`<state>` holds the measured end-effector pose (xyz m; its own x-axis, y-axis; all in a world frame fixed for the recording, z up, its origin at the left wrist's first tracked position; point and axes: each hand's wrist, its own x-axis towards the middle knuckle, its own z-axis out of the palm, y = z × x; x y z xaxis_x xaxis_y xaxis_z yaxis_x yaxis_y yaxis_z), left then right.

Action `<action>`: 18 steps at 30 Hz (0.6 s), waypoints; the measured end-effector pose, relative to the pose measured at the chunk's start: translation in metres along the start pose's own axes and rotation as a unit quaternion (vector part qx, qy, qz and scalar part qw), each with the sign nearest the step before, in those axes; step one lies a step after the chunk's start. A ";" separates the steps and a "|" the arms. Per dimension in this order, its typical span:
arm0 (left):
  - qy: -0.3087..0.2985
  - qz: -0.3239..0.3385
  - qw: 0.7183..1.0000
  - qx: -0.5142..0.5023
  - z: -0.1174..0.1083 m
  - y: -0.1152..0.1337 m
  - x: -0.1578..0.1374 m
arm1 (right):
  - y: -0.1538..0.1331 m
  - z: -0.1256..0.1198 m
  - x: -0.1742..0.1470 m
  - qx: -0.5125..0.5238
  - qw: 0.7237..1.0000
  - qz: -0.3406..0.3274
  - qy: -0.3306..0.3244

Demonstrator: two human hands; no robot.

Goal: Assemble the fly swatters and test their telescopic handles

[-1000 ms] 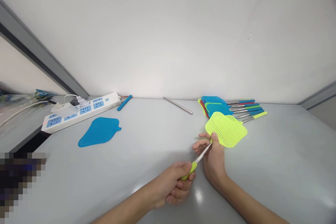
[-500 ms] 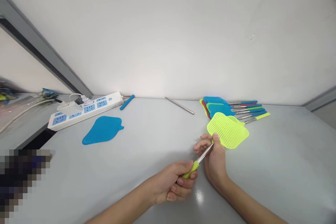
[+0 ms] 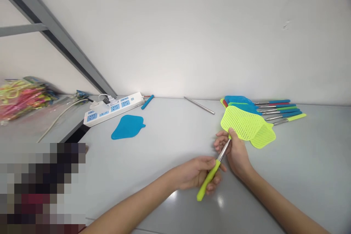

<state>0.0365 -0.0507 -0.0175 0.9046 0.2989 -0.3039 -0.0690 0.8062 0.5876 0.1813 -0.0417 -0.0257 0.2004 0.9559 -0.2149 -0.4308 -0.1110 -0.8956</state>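
Observation:
A yellow-green fly swatter (image 3: 239, 121) with a metal rod is held between both hands. My left hand (image 3: 199, 173) grips its handle, thumb on top and fingers curled below; the handle's end sticks out toward me. My right hand (image 3: 239, 153) pinches the neck where the rod meets the mesh head, its other fingers curled beside the rod. Behind the held head lies a second yellow-green swatter (image 3: 264, 137), partly covered in view. Beyond it is a pile of blue, red and green swatters (image 3: 238, 99), handles pointing right.
A blue swatter head (image 3: 128, 127) lies alone on the left of the grey table (image 3: 164, 146). Near the wall are a bare metal rod (image 3: 199, 105), a blue handle (image 3: 148, 102) and a white power strip (image 3: 120, 106) with plugs. Bagged colourful items (image 3: 24, 98) sit far left.
The view has swung left, so things appear farther right. My left hand's fingers have loosened around the handle, and more of the handle shows. My right hand still pinches the neck.

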 end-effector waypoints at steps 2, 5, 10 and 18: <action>-0.002 0.010 1.000 0.011 -0.001 0.000 0.001 | 0.001 -0.002 0.000 -0.016 1.000 0.008 -0.009; 0.001 0.017 1.000 0.020 -0.002 0.000 0.002 | 0.001 -0.003 0.000 -0.030 0.999 0.022 -0.022; -0.003 0.027 0.999 0.025 -0.004 0.000 0.004 | 0.001 -0.004 0.000 -0.053 0.998 0.010 -0.031; 0.005 0.026 0.998 0.057 -0.004 -0.001 0.003 | 0.001 -0.004 0.002 -0.044 0.998 0.008 -0.040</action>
<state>0.0376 -0.0481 -0.0223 0.8967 0.3441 -0.2785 -0.0663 0.7264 0.6841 0.1850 -0.0414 -0.0281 0.1220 0.9719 -0.2013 -0.3546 -0.1467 -0.9234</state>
